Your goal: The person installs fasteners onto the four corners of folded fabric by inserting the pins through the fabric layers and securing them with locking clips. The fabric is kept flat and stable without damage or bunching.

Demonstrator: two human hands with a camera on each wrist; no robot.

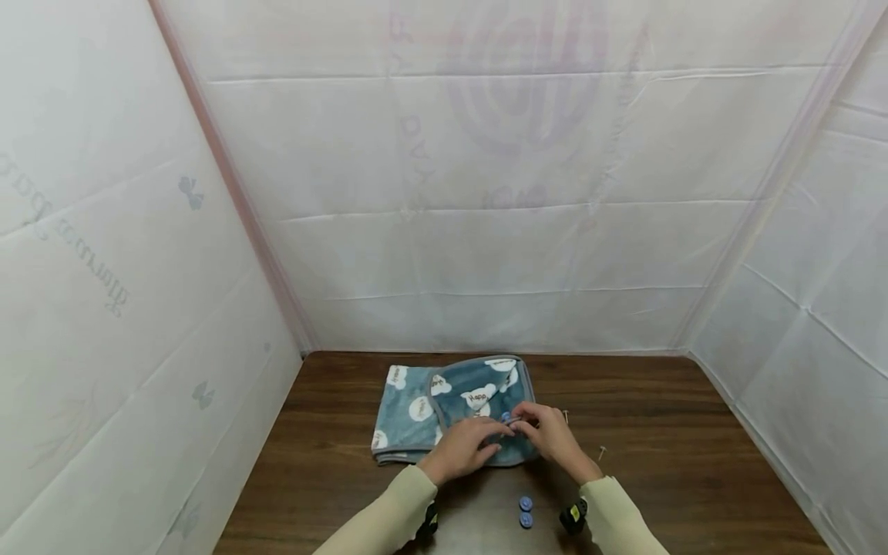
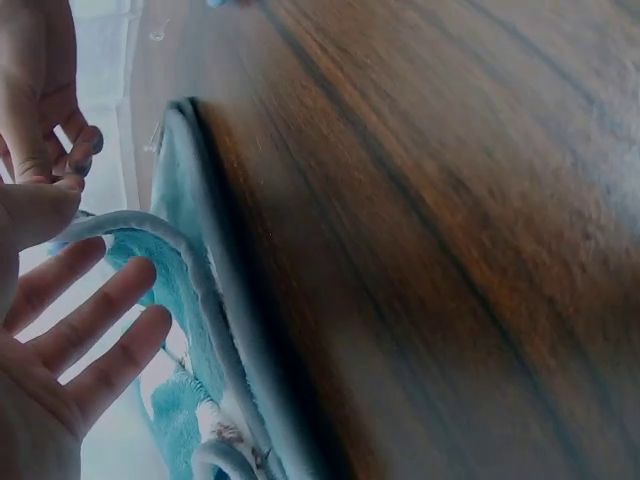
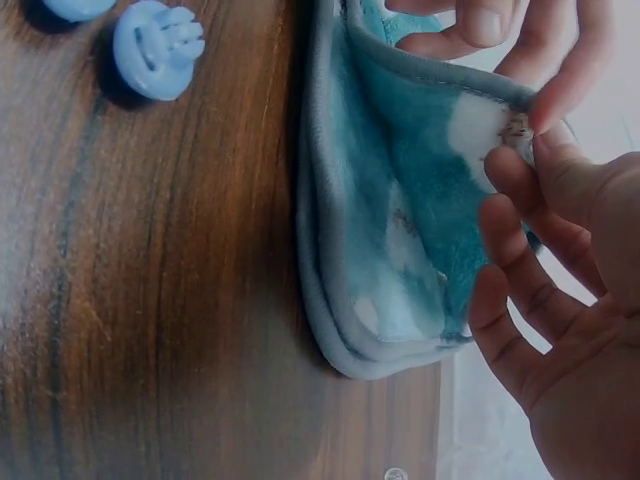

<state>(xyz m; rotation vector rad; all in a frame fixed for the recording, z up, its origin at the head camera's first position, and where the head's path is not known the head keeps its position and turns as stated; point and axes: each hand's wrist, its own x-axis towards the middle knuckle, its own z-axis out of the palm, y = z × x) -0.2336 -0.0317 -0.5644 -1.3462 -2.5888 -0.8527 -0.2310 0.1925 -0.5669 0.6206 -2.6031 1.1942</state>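
A folded teal blanket (image 1: 409, 432) with grey edging and white bear-like patches lies on the table. My left hand (image 1: 472, 443) pinches its raised edge between thumb and forefinger, the other fingers spread loosely, as the left wrist view shows. Close beside it, my right hand (image 1: 551, 435) pinches the same edge (image 3: 440, 72) with thumb and forefinger. A small blue piece (image 1: 506, 417) shows at the fingertips of both hands, mostly covered by them. Toward the front of the table lie two round blue plastic fasteners; one fastener (image 3: 160, 50) shows prongs on top.
Right of the blanket, a small pale pin with a flat head (image 1: 602, 451) lies on the brown wooden table (image 1: 680, 478). Another pin (image 1: 565, 416) is just beyond the right hand. White printed sheeting (image 1: 486, 254) stands behind the table and on both sides.
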